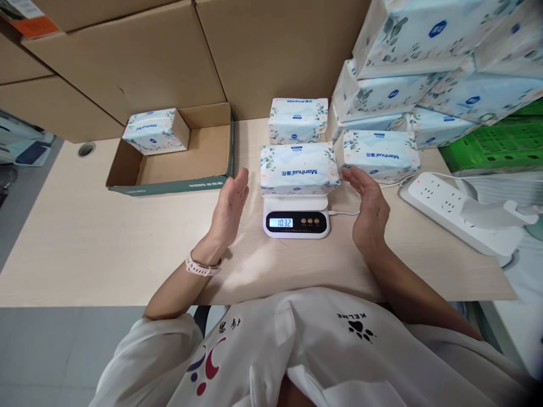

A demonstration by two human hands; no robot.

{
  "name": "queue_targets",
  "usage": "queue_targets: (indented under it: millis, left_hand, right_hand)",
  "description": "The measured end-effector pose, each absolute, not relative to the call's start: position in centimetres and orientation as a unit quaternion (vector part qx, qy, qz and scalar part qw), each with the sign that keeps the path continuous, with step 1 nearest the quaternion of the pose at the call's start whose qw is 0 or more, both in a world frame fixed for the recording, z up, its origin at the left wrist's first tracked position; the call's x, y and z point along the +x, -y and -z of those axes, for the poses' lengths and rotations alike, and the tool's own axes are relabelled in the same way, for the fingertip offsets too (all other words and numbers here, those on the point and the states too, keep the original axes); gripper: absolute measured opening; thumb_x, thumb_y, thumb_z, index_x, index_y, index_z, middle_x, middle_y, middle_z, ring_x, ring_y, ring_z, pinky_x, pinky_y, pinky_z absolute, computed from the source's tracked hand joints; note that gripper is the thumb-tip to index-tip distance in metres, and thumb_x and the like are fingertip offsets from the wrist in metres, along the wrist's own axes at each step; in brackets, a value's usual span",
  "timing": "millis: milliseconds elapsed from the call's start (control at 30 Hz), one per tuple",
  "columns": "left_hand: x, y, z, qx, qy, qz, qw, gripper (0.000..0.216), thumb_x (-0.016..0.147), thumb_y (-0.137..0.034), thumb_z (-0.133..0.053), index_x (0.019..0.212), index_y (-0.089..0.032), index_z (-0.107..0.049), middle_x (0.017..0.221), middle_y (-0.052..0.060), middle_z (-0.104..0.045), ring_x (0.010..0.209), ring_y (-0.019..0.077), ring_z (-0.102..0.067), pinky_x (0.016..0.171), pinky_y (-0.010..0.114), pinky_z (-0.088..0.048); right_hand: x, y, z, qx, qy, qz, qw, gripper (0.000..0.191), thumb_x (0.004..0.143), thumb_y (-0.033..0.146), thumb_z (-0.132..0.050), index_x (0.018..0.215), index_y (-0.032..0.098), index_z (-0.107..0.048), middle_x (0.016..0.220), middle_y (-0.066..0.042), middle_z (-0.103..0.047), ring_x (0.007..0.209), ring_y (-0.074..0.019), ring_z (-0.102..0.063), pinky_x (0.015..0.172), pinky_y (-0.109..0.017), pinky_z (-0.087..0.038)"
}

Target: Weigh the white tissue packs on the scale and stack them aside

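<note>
A floral tissue pack (299, 168) lies on a small white scale (296, 217) whose display reads 103.2. My left hand (229, 208) stands open, palm inward, a little left of the pack and apart from it. My right hand (368, 204) is open on the other side, its fingertips close to the pack's right end. Neither hand holds anything. A second pack (298, 119) stands just behind the scale. Another pack (155, 130) sits in the back left corner of an open cardboard box (169, 181).
A pile of more tissue packs (424, 73) rises at the right, one pack (380, 154) on the table beside the scale. A white power strip (453, 209) lies at the right, a green crate (500, 144) behind it. Large cardboard boxes (169, 51) line the back.
</note>
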State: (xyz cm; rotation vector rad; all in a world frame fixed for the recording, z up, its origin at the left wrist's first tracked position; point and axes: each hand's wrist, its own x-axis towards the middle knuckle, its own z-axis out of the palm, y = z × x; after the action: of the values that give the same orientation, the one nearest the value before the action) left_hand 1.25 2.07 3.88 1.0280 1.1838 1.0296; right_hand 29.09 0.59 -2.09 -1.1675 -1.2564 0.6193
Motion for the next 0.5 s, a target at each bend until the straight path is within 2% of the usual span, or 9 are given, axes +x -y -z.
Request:
queue_targets:
  millis: [167,367,500]
  left_hand:
    - [1.11,-2.13,-3.74,0.449,-0.504,-0.439,0.592,0.087,0.101,-0.074,-0.031,0.168,-0.020,-0.038,0.182,0.004,-0.021,0.171,0.0254,-0.014,0.141,0.040,-0.017]
    - [1.24,-2.15,-3.69,0.430,-0.508,-0.449,0.597,0.081,0.102,-0.068,-0.031,0.168,-0.022,-0.038,0.181,0.002,-0.023,0.171,0.0226,-0.016,0.141,0.041,-0.017]
    - [1.41,-2.10,-3.92,0.425,-0.511,-0.443,0.601,0.083,0.103,-0.066,-0.030,0.170,-0.017,-0.033,0.181,0.004,-0.021,0.171,0.0207,-0.017,0.141,0.038,-0.016]
  right_hand:
    - [29.12,-0.52,2.08,-0.505,0.549,-0.266,0.611,0.054,0.108,0.058,-0.039,0.142,0.029,-0.069,0.139,-0.009,-0.075,0.137,-0.0275,-0.069,0.126,-0.058,-0.048]
    - [29.13,-0.54,2.01,-0.491,0.546,-0.268,0.624,0.052,0.108,0.055,-0.042,0.140,0.025,-0.070,0.138,-0.009,-0.076,0.133,-0.0274,-0.071,0.125,-0.059,-0.050]
    - [29.12,-0.50,1.82,-0.509,0.547,-0.268,0.608,0.052,0.108,0.057,-0.040,0.139,0.028,-0.070,0.139,-0.009,-0.075,0.135,-0.0273,-0.069,0.126,-0.057,-0.050]
